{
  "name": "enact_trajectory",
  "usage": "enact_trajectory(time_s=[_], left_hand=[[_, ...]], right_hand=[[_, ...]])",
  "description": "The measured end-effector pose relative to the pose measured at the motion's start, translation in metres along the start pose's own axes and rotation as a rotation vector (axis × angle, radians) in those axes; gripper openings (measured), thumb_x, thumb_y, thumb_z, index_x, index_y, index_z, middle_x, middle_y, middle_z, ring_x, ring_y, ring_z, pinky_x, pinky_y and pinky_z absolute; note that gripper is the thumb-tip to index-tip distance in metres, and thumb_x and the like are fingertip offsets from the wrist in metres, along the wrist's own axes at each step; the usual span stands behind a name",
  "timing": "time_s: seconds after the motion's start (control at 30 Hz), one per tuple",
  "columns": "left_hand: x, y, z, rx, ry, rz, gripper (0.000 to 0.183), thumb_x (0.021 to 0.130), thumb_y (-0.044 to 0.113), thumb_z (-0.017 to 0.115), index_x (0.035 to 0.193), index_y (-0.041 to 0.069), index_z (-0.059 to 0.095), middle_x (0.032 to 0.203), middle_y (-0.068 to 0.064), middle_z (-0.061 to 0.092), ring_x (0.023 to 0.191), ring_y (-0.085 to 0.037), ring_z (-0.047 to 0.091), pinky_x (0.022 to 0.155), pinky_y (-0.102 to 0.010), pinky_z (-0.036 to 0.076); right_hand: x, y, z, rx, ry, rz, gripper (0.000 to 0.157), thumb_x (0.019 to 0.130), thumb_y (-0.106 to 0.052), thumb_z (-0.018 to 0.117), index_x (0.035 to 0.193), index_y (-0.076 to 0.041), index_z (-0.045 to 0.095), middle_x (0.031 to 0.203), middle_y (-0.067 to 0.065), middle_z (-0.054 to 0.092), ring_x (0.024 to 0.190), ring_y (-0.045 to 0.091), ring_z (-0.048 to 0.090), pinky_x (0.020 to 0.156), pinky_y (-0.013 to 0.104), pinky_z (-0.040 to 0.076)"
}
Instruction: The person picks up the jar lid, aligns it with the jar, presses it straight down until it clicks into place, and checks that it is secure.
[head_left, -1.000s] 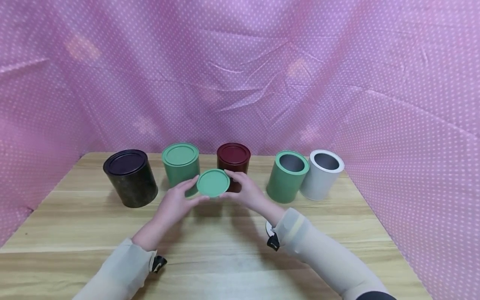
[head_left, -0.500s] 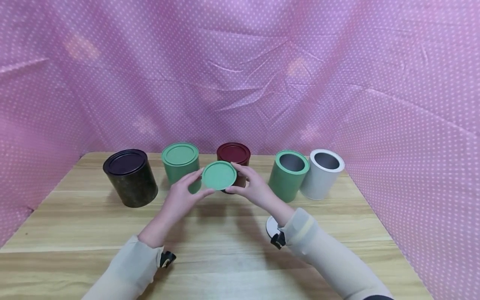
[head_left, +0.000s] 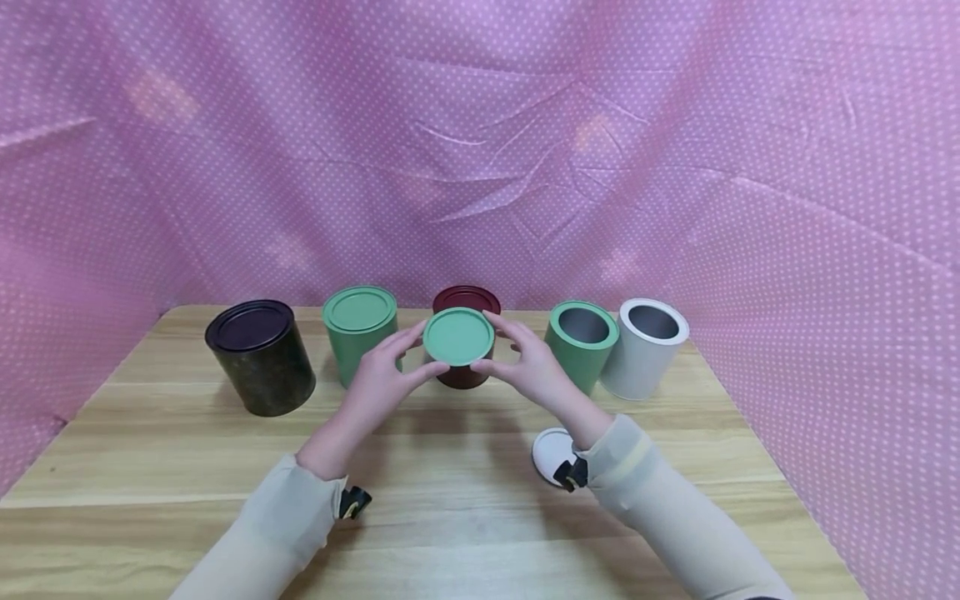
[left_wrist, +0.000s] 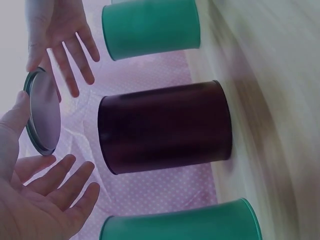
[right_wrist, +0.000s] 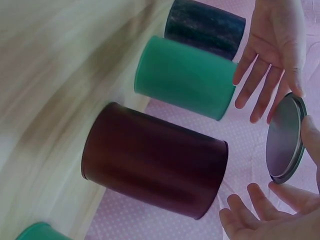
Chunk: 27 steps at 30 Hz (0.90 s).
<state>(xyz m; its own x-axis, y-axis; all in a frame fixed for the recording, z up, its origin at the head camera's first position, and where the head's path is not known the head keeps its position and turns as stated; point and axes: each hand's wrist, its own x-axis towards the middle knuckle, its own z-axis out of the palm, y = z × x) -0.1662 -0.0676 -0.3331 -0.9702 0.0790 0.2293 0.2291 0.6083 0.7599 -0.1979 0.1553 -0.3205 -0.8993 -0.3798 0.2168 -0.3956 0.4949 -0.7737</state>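
A round green can lid (head_left: 459, 337) is held level-ish in the air by both hands. My left hand (head_left: 384, 373) pinches its left edge between thumb and forefinger, and my right hand (head_left: 537, 372) does the same on the right edge. The other fingers spread loosely below. In the wrist views the lid's grey underside (left_wrist: 46, 112) shows. Behind the lid stands a dark red can (head_left: 463, 378), its lidded top partly covered by the green lid in the head view. To the right, a green can (head_left: 581, 360) stands without a lid, its dark inside showing.
Touching or close beside that can is an open white can (head_left: 641, 367). A white lid (head_left: 551, 452) lies on the wooden table (head_left: 450, 533) under the right wrist. A lidded green can (head_left: 358, 342) and a black one (head_left: 262, 367) stand left. Pink dotted cloth (head_left: 480, 150) surrounds the table.
Both hands have carried the green lid right and slightly up, from beside the left green can to in front of the red can. More of the white lid shows. The cans stay put.
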Motion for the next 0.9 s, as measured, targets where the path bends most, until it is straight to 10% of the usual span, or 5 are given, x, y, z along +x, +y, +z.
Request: enact_trajectory(time_s=[0.9], left_hand=[[0.037,0.041,0.028,-0.096,-0.073,0.094,0.074,0.086,0.042,0.071,0.149,0.02,0.04,0.146,-0.008,0.047,0.132,-0.025,0.049,0.108,-0.045,0.041]], right_hand=[[-0.01,0.011,-0.055,0.087,0.07,0.053,0.071,0.088,-0.025,0.072,0.149,-0.017,0.038,0.15,0.01,0.041,0.137,0.029,0.039,0.112,0.047,0.036]])
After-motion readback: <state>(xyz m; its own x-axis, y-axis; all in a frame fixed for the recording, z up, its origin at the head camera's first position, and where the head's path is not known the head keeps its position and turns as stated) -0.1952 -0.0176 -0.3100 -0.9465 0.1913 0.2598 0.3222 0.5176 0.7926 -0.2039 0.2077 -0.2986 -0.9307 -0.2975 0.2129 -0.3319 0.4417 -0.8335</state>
